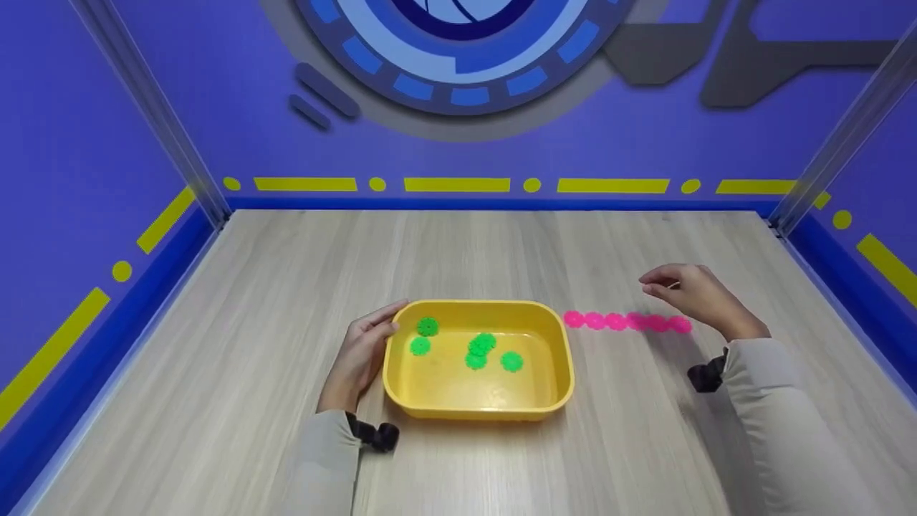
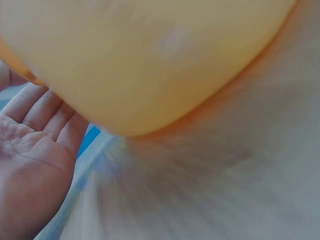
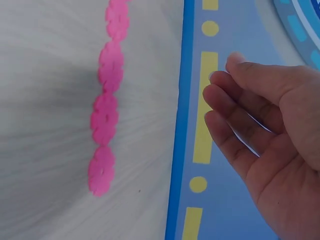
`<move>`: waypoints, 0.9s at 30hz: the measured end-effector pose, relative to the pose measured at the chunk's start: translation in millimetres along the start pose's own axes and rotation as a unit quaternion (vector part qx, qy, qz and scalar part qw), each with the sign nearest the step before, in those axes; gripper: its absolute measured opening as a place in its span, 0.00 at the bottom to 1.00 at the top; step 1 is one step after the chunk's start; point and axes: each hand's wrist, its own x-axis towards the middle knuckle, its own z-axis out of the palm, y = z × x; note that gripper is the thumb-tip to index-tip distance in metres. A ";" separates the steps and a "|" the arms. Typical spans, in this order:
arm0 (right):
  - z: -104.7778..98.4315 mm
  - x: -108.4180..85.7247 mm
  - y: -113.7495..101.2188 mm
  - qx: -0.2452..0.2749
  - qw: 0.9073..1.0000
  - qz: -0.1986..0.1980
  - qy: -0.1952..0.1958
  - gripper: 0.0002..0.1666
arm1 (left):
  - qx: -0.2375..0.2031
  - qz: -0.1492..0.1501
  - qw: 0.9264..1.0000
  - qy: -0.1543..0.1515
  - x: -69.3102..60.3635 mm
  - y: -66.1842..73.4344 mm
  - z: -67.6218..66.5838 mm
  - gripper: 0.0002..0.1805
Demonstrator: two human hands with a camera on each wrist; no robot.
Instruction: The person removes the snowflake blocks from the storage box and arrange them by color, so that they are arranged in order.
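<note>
At its left end, the yellow box (image 1: 444,390) is gripped by my left hand (image 1: 353,358), thumb over the rim and fingers along the outside. The left wrist view has the box wall (image 2: 130,75) close up, with the left palm (image 2: 35,160) beside it. Several green notched discs (image 1: 511,361) lie inside, some overlapping. Right of the box, several pink discs (image 1: 615,322) form a row on the table; the right wrist view shows part of this row (image 3: 104,119). Raised near the row's right end, my right hand (image 1: 706,301) has loosely bent fingers (image 3: 225,102) and holds nothing.
The wooden table (image 1: 286,265) is bordered by a blue back wall (image 1: 236,143) and side walls. Black wrist cameras sit at both cuffs, the left one (image 1: 383,436) close to the box's lower left corner.
</note>
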 end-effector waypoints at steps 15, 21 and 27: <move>12.2 17.4 -48.9 0.007 0.998 -0.065 -0.025 0.13 | -0.003 -0.005 1.000 0.003 0.3 -1.1 0.6 0.27; 19.9 23.8 -70.8 0.017 0.995 -0.089 -0.041 0.13 | -0.009 -0.001 1.000 0.005 0.0 -0.9 1.0 0.27; 30.7 29.0 -92.2 0.030 0.992 -0.097 -0.075 0.12 | -0.014 0.001 1.000 0.010 0.0 -1.1 0.6 0.27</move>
